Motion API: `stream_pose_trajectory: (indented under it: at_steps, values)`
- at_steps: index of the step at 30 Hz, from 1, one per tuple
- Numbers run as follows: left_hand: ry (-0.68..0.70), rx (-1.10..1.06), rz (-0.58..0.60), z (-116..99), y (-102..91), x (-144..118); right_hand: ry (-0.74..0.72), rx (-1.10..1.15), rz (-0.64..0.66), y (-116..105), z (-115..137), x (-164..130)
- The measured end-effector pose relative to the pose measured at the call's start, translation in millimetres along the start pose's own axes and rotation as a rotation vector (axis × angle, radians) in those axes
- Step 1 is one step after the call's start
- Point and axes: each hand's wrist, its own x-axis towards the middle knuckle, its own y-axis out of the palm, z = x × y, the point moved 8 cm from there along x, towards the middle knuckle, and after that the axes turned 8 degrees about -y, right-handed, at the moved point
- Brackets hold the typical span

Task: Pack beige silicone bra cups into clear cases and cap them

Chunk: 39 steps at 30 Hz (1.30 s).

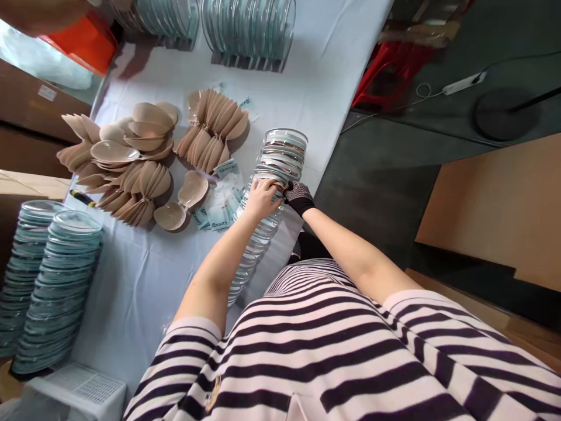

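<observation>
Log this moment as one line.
left hand: on clear case stack | right hand: gloved, same stack | beige cups: on table

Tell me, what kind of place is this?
Probably a packing workshop. Stacks of clear round cases stand on the table, with piles of beige cups and small label packets.

A tall stack of lids (272, 193) is standing at the table's (144, 275) right edge, both hands (262, 199) resting on it. Left of it, packets (221, 204) are lying beside heaps of cups (131, 158). More stacks (52, 280) are standing along the left edge and racks (245, 29) at the far edge.
</observation>
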Motion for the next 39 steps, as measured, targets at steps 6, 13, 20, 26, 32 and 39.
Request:
stream_pose_trajectory:
  at_steps: [6, 13, 20, 26, 32, 39]
  values:
    - [-0.007, -0.010, -0.070, 5, -0.7, -3, -0.037, 0.083, 0.047, 0, -6, -5]
    - [0.008, 0.063, 0.039, 5, -3.7, 10, -0.097, 0.387, 0.187, -9, -2, -9]
    - [0.030, 0.020, -0.035, 6, -2.4, 9, -0.187, 0.359, 0.121, -1, -12, -5]
    - [0.121, -0.013, -0.033, 0, -0.4, 7, -0.097, 0.141, -0.132, -2, -12, -6]
    - [0.122, -0.019, -0.065, 2, -4.5, 5, -0.196, 0.372, -0.002, 10, -20, -7]
    - [0.176, -0.028, 0.064, -6, 5.7, 7, -0.042, 0.277, -0.152, 8, -16, -5]
